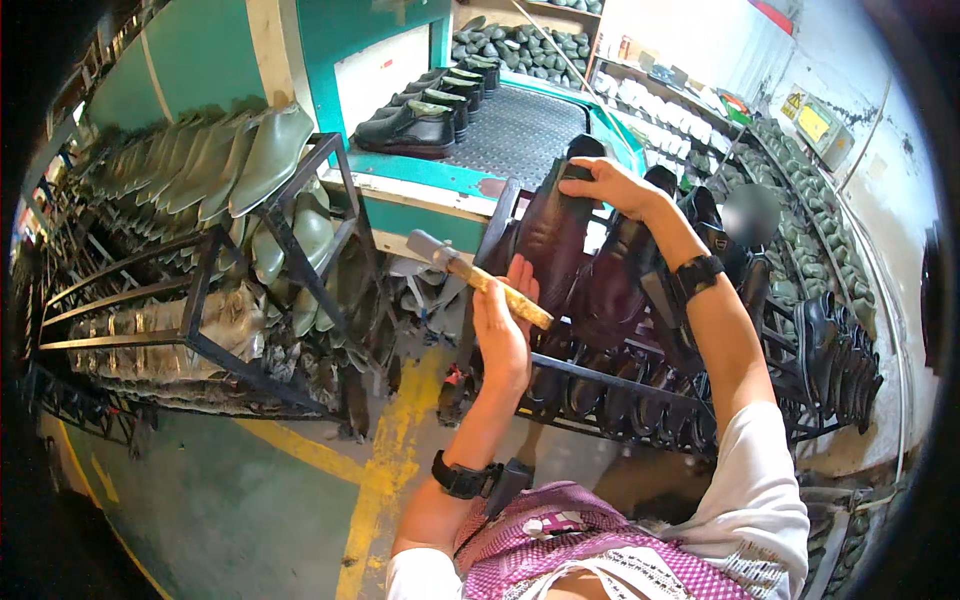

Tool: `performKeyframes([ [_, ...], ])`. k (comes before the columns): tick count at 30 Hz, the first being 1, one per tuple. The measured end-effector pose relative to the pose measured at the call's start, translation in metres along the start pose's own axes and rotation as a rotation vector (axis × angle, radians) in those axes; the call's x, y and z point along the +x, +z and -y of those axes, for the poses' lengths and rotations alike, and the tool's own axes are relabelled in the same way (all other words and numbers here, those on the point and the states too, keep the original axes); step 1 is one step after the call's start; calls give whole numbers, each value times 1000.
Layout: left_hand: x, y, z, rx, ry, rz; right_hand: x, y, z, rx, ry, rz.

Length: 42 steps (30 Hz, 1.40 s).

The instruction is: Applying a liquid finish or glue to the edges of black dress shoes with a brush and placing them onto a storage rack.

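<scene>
My left hand has a hammer lying across it, pinned by the thumb. Its yellowish wooden handle slants down to the right and its grey head points up and left. The fingers of that hand stretch up beside the toe of a dark maroon leather shoe; whether they touch it I cannot tell. From above, my right hand grips this shoe near its heel and opening, toe hanging downward. More maroon shoes stand on the black metal rack just right of it.
Several black shoes line a conveyor belt by the green machine. A rack of grey-green shoe lasts stands left. Shelves of lasts run along the right wall. Yellow lines mark the floor.
</scene>
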<state>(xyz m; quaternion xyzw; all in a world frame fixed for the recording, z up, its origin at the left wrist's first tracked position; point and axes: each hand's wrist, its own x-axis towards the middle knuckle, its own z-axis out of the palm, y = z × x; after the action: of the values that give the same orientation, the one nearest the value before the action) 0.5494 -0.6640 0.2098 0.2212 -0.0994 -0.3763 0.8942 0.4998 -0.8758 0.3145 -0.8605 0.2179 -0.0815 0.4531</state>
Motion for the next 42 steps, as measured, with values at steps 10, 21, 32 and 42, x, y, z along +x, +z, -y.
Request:
performKeyframes([
  [10, 3, -3, 9, -86, 26, 6, -36, 24, 39, -755, -148, -721],
  [21, -1, -1, 11, -52, 50, -12, -9, 41, 18, -858, 99, -393],
  [32, 1, -1, 5, -22, 2, -40, -22, 37, 5, -23, 8, -346],
  [42, 1, -6, 7, -65, 7, -49, -33, 60, 6, -782, -683, -507],
])
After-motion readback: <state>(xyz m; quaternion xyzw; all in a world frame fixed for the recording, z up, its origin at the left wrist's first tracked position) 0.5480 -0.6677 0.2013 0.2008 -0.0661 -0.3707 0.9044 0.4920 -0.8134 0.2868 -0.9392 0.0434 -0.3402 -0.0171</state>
